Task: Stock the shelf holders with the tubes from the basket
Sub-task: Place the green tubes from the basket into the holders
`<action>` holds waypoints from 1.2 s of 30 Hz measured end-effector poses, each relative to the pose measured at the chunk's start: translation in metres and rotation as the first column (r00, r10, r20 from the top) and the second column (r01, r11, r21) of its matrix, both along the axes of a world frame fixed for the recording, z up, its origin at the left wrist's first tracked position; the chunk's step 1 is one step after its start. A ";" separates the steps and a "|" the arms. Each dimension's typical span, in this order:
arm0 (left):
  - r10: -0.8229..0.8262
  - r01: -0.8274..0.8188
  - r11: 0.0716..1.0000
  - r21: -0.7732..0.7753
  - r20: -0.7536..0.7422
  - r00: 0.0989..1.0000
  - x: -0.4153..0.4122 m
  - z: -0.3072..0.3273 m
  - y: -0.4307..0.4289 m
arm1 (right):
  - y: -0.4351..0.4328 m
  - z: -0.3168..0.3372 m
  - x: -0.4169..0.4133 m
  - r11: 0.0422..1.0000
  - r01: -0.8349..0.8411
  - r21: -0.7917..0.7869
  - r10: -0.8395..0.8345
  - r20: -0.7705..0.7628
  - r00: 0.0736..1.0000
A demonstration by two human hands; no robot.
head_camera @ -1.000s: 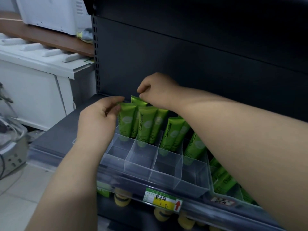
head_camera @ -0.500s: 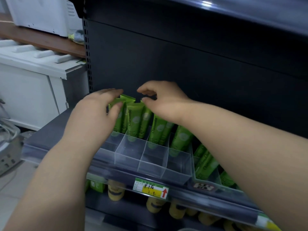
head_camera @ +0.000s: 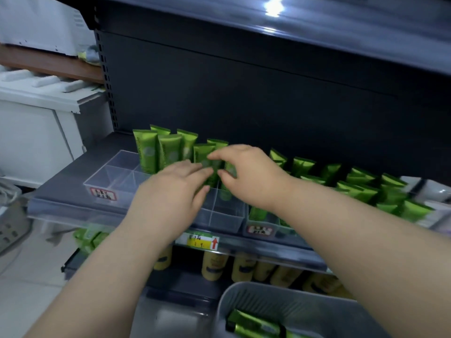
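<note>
Down front, the grey ribbed plastic basket (head_camera: 246,304) is holding a few more glossy green squeeze tubes (head_camera: 253,325). Above it the right hand (head_camera: 251,175) is pinching one soft green tube (head_camera: 213,177) between thumb and forefinger, a narrow grip. The left hand (head_camera: 170,193) is laying near-straight fingers against that tube, over the clear hard-plastic divided holder (head_camera: 109,178). The slick, flat-crimped back row (head_camera: 146,150) is leaning a bit. My guess: one nudge is toppling them domino-style, or this tube's missing its slot.
</note>
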State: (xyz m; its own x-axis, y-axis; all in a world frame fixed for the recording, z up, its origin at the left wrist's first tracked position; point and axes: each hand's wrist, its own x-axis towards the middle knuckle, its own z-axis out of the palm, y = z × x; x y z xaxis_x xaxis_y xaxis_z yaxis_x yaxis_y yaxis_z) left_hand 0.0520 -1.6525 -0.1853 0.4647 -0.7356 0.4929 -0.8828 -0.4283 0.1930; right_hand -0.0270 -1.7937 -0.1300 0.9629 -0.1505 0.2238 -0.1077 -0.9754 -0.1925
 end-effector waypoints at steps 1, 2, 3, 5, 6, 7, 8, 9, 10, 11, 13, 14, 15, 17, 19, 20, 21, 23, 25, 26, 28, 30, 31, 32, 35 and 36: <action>-0.024 0.023 0.999 0.042 0.012 1.000 -0.009 -0.004 -0.001 | 0.000 -0.005 -0.011 1.000 -0.010 -0.029 0.010 0.002 1.000; -0.045 0.044 0.996 0.084 0.019 0.999 -0.018 -0.009 -0.002 | -0.001 -0.010 -0.023 0.999 -0.016 -0.049 0.016 0.005 1.000; -0.070 0.067 0.991 0.118 0.023 0.997 -0.027 -0.014 -0.004 | -0.001 -0.016 -0.036 0.998 -0.017 -0.060 0.017 0.005 1.000; -0.117 0.113 0.977 0.181 0.011 0.993 -0.048 -0.025 -0.007 | -0.001 -0.030 -0.063 0.998 -0.012 -0.054 0.013 0.011 1.000; -0.139 0.137 0.969 0.204 -0.003 0.990 -0.058 -0.030 -0.008 | -0.001 -0.038 -0.079 0.999 -0.001 -0.043 0.001 0.014 1.000; -0.167 0.168 0.960 0.224 -0.024 0.986 -0.069 -0.037 -0.009 | -0.001 -0.046 -0.095 0.999 0.014 -0.032 -0.013 0.021 1.000; -0.197 0.203 0.950 0.236 -0.047 0.979 -0.080 -0.046 -0.009 | -0.001 -0.055 -0.111 0.999 0.026 -0.020 -0.025 0.033 0.999; -0.228 0.240 0.940 0.243 -0.079 0.971 -0.092 -0.056 -0.009 | -0.001 -0.065 -0.128 0.999 0.040 -0.004 -0.039 0.045 0.998; -0.252 0.276 0.925 0.263 -0.122 0.960 -0.104 -0.067 -0.009 | 0.000 -0.076 -0.145 0.998 0.059 0.018 -0.060 0.052 0.997; -0.273 0.307 0.910 0.280 -0.156 0.949 -0.115 -0.079 -0.009 | 0.000 -0.089 -0.162 0.995 0.087 0.040 -0.089 0.052 0.995; -0.282 0.338 0.889 0.309 -0.213 0.935 -0.140 -0.098 -0.010 | -0.001 -0.116 -0.196 0.987 0.140 0.080 -0.142 0.028 0.989; -0.268 0.348 0.872 0.343 -0.261 0.927 -0.152 -0.104 -0.010 | -0.002 -0.129 -0.212 0.977 0.179 0.115 -0.180 -0.003 0.984; -0.255 0.361 0.850 0.384 -0.300 0.919 -0.162 -0.110 -0.012 | -0.004 -0.141 -0.227 0.962 0.224 0.158 -0.218 -0.054 0.975; -0.223 0.374 0.811 0.450 -0.353 0.909 -0.177 -0.124 -0.012 | -0.007 -0.167 -0.255 0.928 0.296 0.226 -0.264 -0.159 0.951; -0.198 0.375 0.769 0.518 -0.366 0.910 -0.187 -0.134 -0.014 | -0.014 -0.195 -0.279 0.871 0.395 0.293 -0.337 -0.231 0.913; -0.186 0.379 0.746 0.547 -0.376 0.908 -0.190 -0.141 -0.015 | -0.018 -0.208 -0.290 0.831 0.447 0.332 -0.376 -0.260 0.890; -0.172 0.381 0.719 0.581 -0.382 0.908 -0.192 -0.147 -0.017 | -0.022 -0.221 -0.299 0.787 0.503 0.356 -0.416 -0.296 0.860; -0.142 0.365 0.656 0.661 -0.367 0.919 -0.191 -0.159 -0.022 | -0.030 -0.246 -0.310 0.731 0.592 0.339 -0.448 -0.416 0.791; -0.085 0.346 0.584 0.735 -0.368 0.926 -0.186 -0.174 -0.027 | -0.037 -0.266 -0.312 0.718 0.626 0.303 -0.427 -0.519 0.740; -0.050 0.340 0.548 0.764 -0.376 0.925 -0.183 -0.181 -0.029 | -0.041 -0.272 -0.311 0.714 0.635 0.295 -0.412 -0.557 0.721; 0.004 0.338 0.495 0.800 -0.391 0.920 -0.179 -0.193 -0.032 | -0.049 -0.283 -0.308 0.704 0.647 0.292 -0.400 -0.590 0.702; 0.032 0.331 0.479 0.813 -0.394 0.919 -0.177 -0.203 -0.037 | -0.058 -0.292 -0.307 0.683 0.668 0.296 -0.423 -0.585 0.692; 0.040 0.326 0.480 0.815 -0.391 0.920 -0.177 -0.205 -0.040 | -0.062 -0.297 -0.308 0.670 0.680 0.297 -0.443 -0.575 0.688; 0.037 0.321 0.486 0.813 -0.387 0.922 -0.177 -0.208 -0.043 | -0.066 -0.301 -0.307 0.660 0.691 0.294 -0.461 -0.568 0.682; -0.014 0.297 0.545 0.784 -0.345 0.938 -0.176 -0.213 -0.054 | -0.074 -0.312 -0.304 0.670 0.690 0.274 -0.467 -0.568 0.678; -0.016 0.283 0.558 0.780 -0.331 0.943 -0.175 -0.216 -0.057 | -0.076 -0.316 -0.302 0.682 0.683 0.261 -0.461 -0.572 0.678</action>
State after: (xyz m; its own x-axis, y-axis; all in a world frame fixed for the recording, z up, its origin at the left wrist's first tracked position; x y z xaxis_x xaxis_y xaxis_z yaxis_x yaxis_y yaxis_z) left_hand -0.1232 -1.7096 -0.4014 0.3152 -0.8269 -0.4657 -0.9208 -0.3852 0.0607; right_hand -0.3293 -1.8699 -0.4456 0.6108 -0.6738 -0.4159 -0.7915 -0.5060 -0.3427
